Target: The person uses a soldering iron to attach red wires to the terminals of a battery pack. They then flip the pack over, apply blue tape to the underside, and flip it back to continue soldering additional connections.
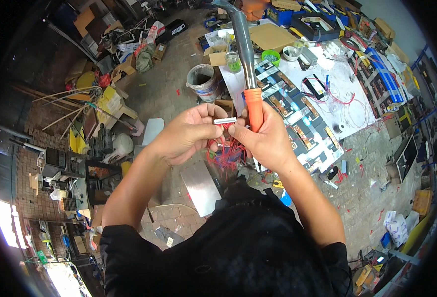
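A white multi-pin connector (224, 121) with a bundle of thin red wires (227, 151) hanging below it is held up in front of my chest. My left hand (191, 131) pinches its left end between thumb and fingers. The thumb of my right hand (272, 138) presses on the wires at the right end. That hand also grips the orange handle of a soldering iron (254, 110). Its long metal barrel points up and away, bent at the far tip. Fingers behind the connector are partly hidden.
A table on the right bears a black battery pack with copper bars (302, 133), red leads (344, 101) and a green cup (271, 58). A bucket (201, 81) stands on the floor beyond my hands. A metal sheet (201, 187) lies below them. Sticks and tools crowd the left.
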### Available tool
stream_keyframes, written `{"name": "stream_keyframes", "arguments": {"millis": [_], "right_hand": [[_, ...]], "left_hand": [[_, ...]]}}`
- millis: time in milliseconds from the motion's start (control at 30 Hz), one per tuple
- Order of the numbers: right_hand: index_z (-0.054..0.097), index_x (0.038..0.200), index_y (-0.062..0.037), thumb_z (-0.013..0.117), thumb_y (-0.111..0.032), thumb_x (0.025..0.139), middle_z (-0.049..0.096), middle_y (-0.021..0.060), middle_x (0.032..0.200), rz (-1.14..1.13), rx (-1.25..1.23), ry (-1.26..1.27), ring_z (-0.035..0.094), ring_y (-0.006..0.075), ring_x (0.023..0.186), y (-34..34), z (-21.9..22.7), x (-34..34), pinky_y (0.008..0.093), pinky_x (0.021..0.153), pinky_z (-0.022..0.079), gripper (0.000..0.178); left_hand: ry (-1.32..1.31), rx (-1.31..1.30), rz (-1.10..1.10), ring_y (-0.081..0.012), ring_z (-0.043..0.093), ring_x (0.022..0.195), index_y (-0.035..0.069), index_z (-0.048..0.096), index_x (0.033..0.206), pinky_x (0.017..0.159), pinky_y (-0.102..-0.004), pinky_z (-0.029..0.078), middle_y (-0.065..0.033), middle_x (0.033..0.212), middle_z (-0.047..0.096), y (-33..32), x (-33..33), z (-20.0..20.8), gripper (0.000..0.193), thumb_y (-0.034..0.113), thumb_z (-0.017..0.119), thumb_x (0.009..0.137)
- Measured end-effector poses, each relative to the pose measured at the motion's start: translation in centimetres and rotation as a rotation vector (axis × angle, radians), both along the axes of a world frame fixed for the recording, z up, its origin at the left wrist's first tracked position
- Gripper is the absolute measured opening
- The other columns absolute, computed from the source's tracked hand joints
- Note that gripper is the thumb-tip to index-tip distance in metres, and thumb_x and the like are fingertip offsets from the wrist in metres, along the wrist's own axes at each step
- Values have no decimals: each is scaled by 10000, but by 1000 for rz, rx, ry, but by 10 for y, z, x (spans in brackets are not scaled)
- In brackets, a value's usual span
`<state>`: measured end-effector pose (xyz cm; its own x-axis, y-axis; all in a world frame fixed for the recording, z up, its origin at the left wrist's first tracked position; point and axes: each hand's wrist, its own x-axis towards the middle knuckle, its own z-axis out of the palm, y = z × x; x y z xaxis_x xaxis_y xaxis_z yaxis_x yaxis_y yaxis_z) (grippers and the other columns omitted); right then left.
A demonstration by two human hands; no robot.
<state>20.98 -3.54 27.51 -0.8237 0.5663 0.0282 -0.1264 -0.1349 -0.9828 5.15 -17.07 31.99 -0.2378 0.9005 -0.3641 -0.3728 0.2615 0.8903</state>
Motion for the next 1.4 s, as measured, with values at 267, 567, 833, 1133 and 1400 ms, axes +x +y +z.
{"name": "stream_keyframes", "arguments": {"millis": [267,567,833,1133,1400], "right_hand": [[515,1005,-44,768,-42,880,580,-13,774,36,15,64,525,49,498,4,-4,-5,222,429,418,283],[543,1001,-42,800,-25,851,592,-24,845,65,-10,-17,557,49,724,9,1,-4,243,639,495,297],[570,1114,-7,787,-74,831,637,13,891,16,74,27,607,88,799,4,-16,-7,277,732,531,363],[513,1134,0,745,-38,860,684,57,926,-142,65,43,635,81,761,-17,-28,6,267,682,544,361],[536,1079,-21,745,-35,866,629,13,877,-112,68,-108,597,61,729,-21,-42,2,252,629,518,298]], "left_hand": [[56,35,-109,-103,678,814,42,568,1168,698,-244,575,-51,1004,683,3,-14,-2,295,53,727,918],[113,23,-236,-97,643,924,37,572,1203,860,-253,518,-24,1047,659,8,-21,4,338,34,699,890],[270,72,-192,-61,600,835,52,562,1140,749,-214,483,-10,995,645,12,-10,-5,285,-13,636,872],[232,59,222,-52,577,675,71,581,1057,576,-184,424,-9,855,657,1,6,-40,174,39,698,933],[238,90,319,-57,579,664,42,573,1052,581,-194,438,-35,842,666,5,34,-58,163,83,701,960]]}}
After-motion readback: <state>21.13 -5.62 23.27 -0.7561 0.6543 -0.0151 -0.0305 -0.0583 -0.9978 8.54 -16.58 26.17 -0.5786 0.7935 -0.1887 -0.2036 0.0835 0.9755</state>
